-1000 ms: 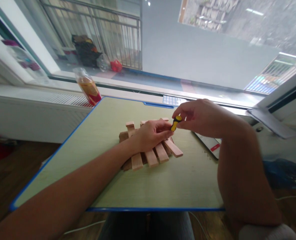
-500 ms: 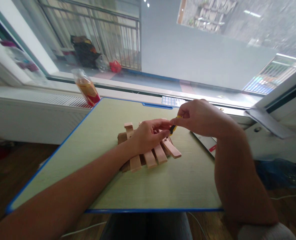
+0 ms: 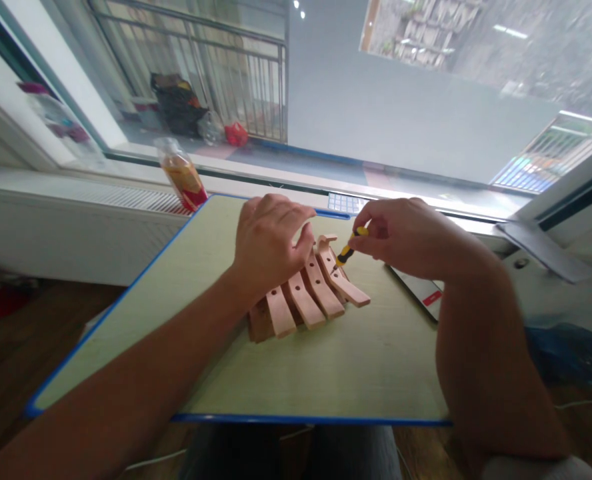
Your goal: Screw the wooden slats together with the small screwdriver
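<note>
Several curved wooden slats [image 3: 306, 301] with round holes lie side by side across a darker wooden base [image 3: 261, 323] on the table. My right hand [image 3: 401, 239] grips the yellow-and-black handle of a screwdriver [image 3: 345, 255]. Its thin tip points down at a hole in the rightmost slat [image 3: 350, 288]; whether it touches a screw there is too small to tell. Above the far left part of the slats hovers my left hand [image 3: 271, 241], fingers apart and bent, with nothing visible in it. It hides the upper ends of the left slats.
The pale table [image 3: 226, 380] has a blue rim. Beyond its far left corner stands a drink bottle [image 3: 183, 177] by the window. A flat white item with a red label [image 3: 423, 293] lies at the right edge, partly behind my right forearm. Blue plastic [image 3: 571, 353] lies on the right.
My left hand has lifted off the slats and moved up and left, uncovering their holes. The screwdriver stays in my right hand, more of its handle and tip now showing.
</note>
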`<state>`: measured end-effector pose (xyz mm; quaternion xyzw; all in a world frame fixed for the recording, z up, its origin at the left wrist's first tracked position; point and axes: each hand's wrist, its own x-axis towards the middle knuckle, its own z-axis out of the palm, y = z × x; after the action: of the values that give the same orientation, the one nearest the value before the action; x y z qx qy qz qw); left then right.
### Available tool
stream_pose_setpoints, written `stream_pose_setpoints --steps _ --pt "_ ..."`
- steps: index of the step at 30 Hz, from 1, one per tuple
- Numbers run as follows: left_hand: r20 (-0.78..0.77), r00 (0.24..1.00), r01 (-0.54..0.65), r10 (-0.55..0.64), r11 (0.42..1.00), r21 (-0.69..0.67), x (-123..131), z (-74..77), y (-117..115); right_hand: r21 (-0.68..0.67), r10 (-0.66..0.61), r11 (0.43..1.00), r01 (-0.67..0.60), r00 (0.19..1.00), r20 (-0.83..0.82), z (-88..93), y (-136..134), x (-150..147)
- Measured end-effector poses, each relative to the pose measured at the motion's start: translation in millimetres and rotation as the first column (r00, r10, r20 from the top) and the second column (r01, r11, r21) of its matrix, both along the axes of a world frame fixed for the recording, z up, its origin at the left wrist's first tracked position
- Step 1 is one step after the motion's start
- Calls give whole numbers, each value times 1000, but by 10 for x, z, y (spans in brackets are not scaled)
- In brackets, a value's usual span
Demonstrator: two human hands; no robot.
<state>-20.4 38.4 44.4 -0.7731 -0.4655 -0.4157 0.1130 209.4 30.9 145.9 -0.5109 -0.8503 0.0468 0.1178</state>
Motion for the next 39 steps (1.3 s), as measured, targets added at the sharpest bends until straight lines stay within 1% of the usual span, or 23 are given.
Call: stream_pose_setpoints --steps 1,3,7,10,14,17,23,26,31,34,39 --pt "-15 1000 -27 26 999 -22 -18 5 28 14 -5 1000 5 1000 -24 -12 28 0" --pt "-62 997 -44 39 995 -90 -46 -5 78 35 -11 999 14 998 -67 -42 90 -1" --pt "-166 986 -57 16 967 -247 -82 -58 139 31 4 1000 -2 997 -72 -107 180 -4" --pt "-200 979 -31 -29 956 -292 -95 -69 150 17 13 1000 -12 997 -74 -128 196 8" --pt "-134 986 52 -96 952 -302 -101 -59 143 -3 7 1000 -7 998 -62 -118 192 39" --pt "-102 990 65 -101 948 -311 -99 -61 138 -2 -1 1000 1 999 -41 -108 197 58" --pt "-187 978 29 -88 954 -299 -90 -66 140 -1 -4 1000 4 999 -47 -106 204 64" --pt "-245 967 -5 -73 953 -304 -92 -71 145 -7 6 1000 -6 1000 -17 -93 193 72" --pt "-288 956 -42 -50 952 -303 -96 -78 141 -57 42 998 -41 999 9 -81 176 83" --pt "-301 952 -46 -47 955 -293 -96 -81 137 -24 46 999 -46 999 15 -90 170 63" --pt "-308 951 -56 -37 956 -289 -94 -86 131 17 -6 1000 5 998 66 -108 161 9"
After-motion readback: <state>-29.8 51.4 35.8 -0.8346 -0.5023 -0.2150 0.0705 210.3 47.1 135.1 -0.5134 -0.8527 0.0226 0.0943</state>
